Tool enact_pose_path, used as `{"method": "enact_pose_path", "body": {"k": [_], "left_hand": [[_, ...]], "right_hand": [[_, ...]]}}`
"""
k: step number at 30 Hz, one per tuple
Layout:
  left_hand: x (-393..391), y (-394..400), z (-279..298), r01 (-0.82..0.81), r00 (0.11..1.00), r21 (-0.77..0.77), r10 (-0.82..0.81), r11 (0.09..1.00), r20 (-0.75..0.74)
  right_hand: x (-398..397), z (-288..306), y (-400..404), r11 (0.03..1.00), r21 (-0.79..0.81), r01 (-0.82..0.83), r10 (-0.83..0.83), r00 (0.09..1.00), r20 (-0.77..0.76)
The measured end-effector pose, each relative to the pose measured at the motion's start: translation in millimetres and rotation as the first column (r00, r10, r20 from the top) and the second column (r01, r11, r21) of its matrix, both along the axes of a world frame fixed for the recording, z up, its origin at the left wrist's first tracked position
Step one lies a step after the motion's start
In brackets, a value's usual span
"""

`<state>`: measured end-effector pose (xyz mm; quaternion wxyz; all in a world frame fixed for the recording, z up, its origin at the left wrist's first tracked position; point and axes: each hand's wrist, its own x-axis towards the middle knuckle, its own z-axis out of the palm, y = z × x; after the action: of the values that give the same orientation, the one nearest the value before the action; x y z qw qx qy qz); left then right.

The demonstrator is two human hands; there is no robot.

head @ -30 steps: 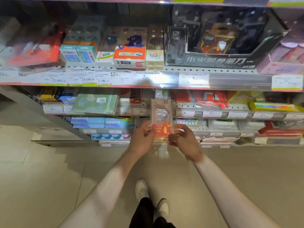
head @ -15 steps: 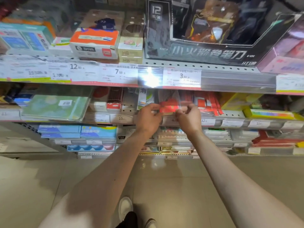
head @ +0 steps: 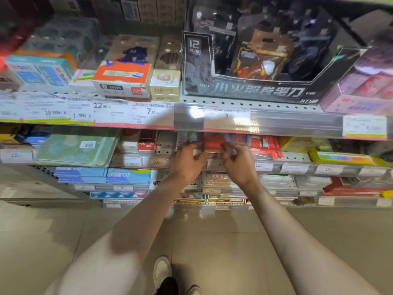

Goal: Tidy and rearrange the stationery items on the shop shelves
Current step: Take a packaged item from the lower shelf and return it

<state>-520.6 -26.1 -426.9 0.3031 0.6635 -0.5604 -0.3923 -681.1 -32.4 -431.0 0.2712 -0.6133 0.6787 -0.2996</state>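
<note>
Two hands (head: 214, 160) on flat-lying packet (head: 213, 143)

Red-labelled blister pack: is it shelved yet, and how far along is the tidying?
Not quite. Both the left hand and right hand grip the red-labelled blister pack at the second shelf, under the price strip. Done: the orange-topped box and HB pencil boxes sit squarely. Left: release; the green notebook overhangs.

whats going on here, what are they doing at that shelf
A person stands facing shop shelves of stationery, both arms reaching to the second shelf. The left hand and right hand together hold a clear packet with a red card, setting it among the red packs under the price strip.
</note>
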Motion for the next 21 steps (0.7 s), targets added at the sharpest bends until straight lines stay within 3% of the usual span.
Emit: {"method": "enact_pose_path", "body": {"k": [6, 16, 21], "left_hand": [[16, 43, 42, -0.014, 0.994, 0.018, 0.016, 1.000, -0.112], [70, 118, 104, -0.138, 0.965, -0.008, 0.133, 0.990, -0.227], [119, 118, 133, -0.124, 0.961, -0.056, 0.105, 0.991, -0.257]], "right_hand": [[-5, 27, 57, 0.995, 0.093, 0.045, -0.066, 0.969, 0.236], [22, 92, 126, 0.989, 0.120, 0.085, -0.123, 0.929, 0.350], [57, 127, 133, 0.995, 0.072, 0.074, -0.092, 0.951, 0.296]]}}
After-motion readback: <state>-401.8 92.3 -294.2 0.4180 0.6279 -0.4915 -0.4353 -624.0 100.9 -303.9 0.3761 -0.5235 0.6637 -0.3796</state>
